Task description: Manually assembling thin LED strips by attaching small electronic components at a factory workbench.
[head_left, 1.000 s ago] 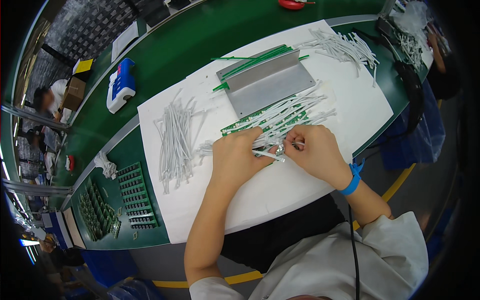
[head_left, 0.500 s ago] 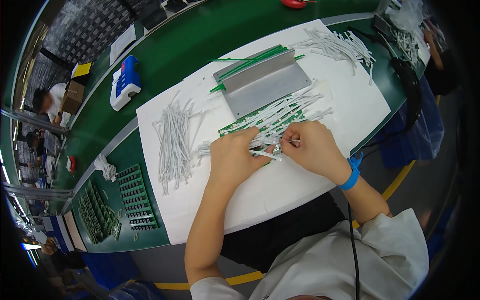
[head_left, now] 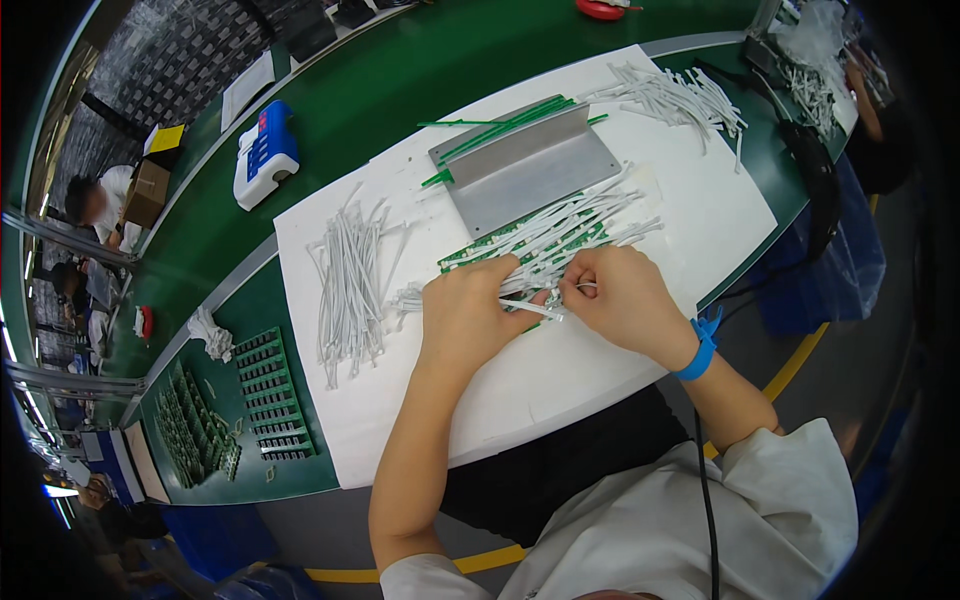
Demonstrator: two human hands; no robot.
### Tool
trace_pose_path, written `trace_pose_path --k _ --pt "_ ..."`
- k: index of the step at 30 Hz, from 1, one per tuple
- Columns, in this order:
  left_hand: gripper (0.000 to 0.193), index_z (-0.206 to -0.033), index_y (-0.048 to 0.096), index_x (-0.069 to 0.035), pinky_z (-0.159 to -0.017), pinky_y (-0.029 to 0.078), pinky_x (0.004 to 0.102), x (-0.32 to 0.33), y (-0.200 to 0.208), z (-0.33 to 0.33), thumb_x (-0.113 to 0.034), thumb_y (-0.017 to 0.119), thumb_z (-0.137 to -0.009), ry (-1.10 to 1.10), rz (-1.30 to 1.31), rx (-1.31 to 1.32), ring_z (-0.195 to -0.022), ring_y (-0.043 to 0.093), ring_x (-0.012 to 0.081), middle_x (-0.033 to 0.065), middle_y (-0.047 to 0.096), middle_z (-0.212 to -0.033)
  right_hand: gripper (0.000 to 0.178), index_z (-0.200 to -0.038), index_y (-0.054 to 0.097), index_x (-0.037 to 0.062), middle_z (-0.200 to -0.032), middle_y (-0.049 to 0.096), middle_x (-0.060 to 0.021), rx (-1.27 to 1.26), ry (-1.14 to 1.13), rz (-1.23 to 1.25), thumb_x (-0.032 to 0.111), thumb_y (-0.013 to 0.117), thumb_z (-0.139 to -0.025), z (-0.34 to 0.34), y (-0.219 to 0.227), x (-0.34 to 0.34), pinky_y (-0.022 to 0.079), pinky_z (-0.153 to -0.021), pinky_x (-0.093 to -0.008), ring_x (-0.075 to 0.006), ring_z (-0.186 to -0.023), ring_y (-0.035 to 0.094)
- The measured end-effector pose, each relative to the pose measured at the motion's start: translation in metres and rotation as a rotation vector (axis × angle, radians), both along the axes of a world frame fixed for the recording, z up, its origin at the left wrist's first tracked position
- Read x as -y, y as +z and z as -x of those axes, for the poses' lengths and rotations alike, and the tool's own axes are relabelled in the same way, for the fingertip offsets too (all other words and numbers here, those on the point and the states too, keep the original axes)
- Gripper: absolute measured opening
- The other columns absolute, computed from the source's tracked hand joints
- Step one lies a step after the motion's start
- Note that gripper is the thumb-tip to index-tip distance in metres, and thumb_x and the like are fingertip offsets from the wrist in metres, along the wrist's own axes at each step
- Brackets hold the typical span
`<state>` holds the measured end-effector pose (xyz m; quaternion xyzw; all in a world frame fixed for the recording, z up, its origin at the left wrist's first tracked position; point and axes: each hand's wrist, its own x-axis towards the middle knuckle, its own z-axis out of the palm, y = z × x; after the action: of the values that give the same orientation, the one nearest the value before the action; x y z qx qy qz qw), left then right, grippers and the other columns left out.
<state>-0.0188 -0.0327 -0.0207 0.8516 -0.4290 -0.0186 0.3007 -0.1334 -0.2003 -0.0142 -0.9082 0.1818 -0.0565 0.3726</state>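
Over the white sheet (head_left: 590, 390), my left hand (head_left: 465, 308) is closed on the near edge of a green circuit board panel (head_left: 487, 246) covered with white cables (head_left: 548, 238). White cable ends stick out past its thumb. My right hand (head_left: 628, 302), with a blue wrist strap (head_left: 703, 345), pinches the end of a white cable just right of the left thumb. Its fingertips hide most of that end. Behind both hands stands an angled metal plate (head_left: 530, 170) with green strips (head_left: 510, 130) lying on it.
A bundle of white cables (head_left: 350, 285) lies at left, another (head_left: 685, 100) at far right. Black-and-green board panels (head_left: 272, 395) rest on the green table at left. A blue-and-white device (head_left: 267, 155) sits on the green belt (head_left: 400, 70). A black cord (head_left: 708, 500) hangs at my right.
The blue-and-white device and the red objects on the green belt have shifted slightly along it, to the right. Both hands keep nearly the same place and grip.
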Motion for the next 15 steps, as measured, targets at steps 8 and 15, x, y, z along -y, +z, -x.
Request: trace_pose_path --k 8,15 --pt "0.038 -0.076 0.066 -0.005 -0.057 0.05 0.0414 -0.0007 0.0011 -0.0003 -0.033 0.092 -0.072 -0.003 0.0 -0.05 -0.063 0.066 0.0361 0.0134 0.071 -0.073 0.01 -0.084 0.073 0.0017 -0.07 0.071 -0.0123 0.138 -0.02 0.002 0.012 0.075 -0.084 0.0028 -0.0118 -0.0074 0.054 -0.06 -0.0363 -0.0284 -0.062 0.07" --pt "0.036 -0.079 0.066 -0.004 -0.057 0.05 0.0414 -0.0013 0.0033 0.0003 -0.03 0.091 -0.074 -0.003 0.009 -0.028 -0.063 0.065 0.037 0.0144 0.071 -0.074 0.006 -0.087 0.071 0.0079 -0.079 0.068 -0.0068 0.255 0.041 0.165 0.008 0.074 -0.081 0.0076 -0.0059 -0.0081 0.051 -0.078 -0.0411 -0.0292 -0.079 0.067"
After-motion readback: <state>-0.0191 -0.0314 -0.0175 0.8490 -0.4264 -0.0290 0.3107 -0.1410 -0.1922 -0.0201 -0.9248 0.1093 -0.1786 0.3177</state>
